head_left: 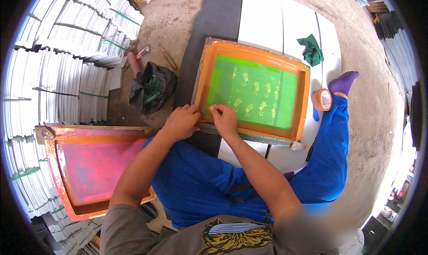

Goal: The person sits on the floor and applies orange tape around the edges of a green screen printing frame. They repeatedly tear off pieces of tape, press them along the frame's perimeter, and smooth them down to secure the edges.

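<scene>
A screen printing frame [255,44] with a green mesh [276,94] lies in front of me, its inner sides lined with brown tape. Pale flower shapes show on the mesh. My left hand [182,122] is closed at the frame's near left corner, fingers bent against the outer edge. Just right of it, my right hand [224,121] presses thumb and fingers together over the inside of that same corner. Whatever is in this pinch, if anything, is too small to make out. A roll of brown tape [322,100] stands beyond the frame's right side, by my foot.
Another frame with a pink mesh [96,166] leans at my left. A black plastic bag [153,88] and a screwdriver [168,58] lie on the floor. A dark green cloth [311,50] rests on the white boards [261,18]. Bundled white stacks [53,88] line the left.
</scene>
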Motion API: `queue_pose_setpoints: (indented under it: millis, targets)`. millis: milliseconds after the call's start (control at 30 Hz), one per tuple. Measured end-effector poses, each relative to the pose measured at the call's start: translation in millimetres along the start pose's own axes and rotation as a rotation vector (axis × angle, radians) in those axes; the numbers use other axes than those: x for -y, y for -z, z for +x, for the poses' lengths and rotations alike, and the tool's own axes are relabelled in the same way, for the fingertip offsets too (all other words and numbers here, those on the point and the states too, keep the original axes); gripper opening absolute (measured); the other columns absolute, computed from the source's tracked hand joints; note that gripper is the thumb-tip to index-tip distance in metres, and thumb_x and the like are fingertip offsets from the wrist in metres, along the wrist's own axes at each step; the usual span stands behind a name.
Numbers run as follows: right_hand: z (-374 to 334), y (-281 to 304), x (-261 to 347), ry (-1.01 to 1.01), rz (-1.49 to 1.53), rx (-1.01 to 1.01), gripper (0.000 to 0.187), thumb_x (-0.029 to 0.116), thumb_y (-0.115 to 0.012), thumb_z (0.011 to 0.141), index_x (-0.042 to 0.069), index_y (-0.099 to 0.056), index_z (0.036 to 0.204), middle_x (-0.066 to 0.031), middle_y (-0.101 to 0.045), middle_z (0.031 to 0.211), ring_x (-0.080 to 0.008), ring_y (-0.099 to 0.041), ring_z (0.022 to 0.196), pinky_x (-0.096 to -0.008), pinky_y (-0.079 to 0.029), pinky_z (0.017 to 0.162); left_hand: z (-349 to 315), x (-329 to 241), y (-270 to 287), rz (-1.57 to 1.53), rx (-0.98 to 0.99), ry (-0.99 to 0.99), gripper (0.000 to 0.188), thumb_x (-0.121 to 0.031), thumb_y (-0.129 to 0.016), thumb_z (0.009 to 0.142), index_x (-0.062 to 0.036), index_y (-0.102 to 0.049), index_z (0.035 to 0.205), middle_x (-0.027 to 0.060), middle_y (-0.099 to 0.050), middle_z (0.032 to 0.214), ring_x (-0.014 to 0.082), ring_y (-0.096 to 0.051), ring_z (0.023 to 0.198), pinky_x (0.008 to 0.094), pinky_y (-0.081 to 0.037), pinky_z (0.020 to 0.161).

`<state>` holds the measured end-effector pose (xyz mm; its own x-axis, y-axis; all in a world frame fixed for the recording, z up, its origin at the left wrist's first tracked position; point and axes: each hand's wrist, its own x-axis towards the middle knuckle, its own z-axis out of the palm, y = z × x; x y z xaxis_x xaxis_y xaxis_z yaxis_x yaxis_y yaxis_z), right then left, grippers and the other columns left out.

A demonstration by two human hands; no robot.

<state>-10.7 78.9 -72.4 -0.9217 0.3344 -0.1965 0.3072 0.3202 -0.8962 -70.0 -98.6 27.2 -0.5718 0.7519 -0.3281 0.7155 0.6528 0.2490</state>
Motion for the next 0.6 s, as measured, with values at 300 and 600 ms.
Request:
queue_pose_setpoints:
  millis: [300, 600]
  targets:
    - [-1.6, 1.5, 3.5, 0.025, 0.017, 0.0, 0.027, 0.025, -0.071, 0.093, -0.002, -0.076, 0.098, -0.0156, -0.074, 0.083, -0.0228, -0.07, 0.072, -0.0346, -0.053, 0.068, 15.6, -32.6, -5.3, -0.098, 0.252, 0.128, 0.054, -0.041, -0.083, 0.077, -0.0057, -0.067, 0.115, 0.0099, -0.065, 0.115, 0.0322, -0.065, 0.112, 0.046, -0.055, 0.092]
    - [0.2, -1.0, -5.3, 0.068, -0.005, 0.027, 0.027, 0.023, -0.072, 0.093, -0.003, -0.074, 0.091, -0.0126, -0.068, 0.069, -0.0179, -0.061, 0.06, -0.0361, -0.046, 0.057, 13.1, -21.0, -22.8, 0.064, -0.03, -0.138, 0.044, -0.037, -0.085, 0.07, -0.0075, -0.074, 0.1, 0.0087, -0.068, 0.106, 0.0283, -0.065, 0.107, 0.0424, -0.045, 0.105]
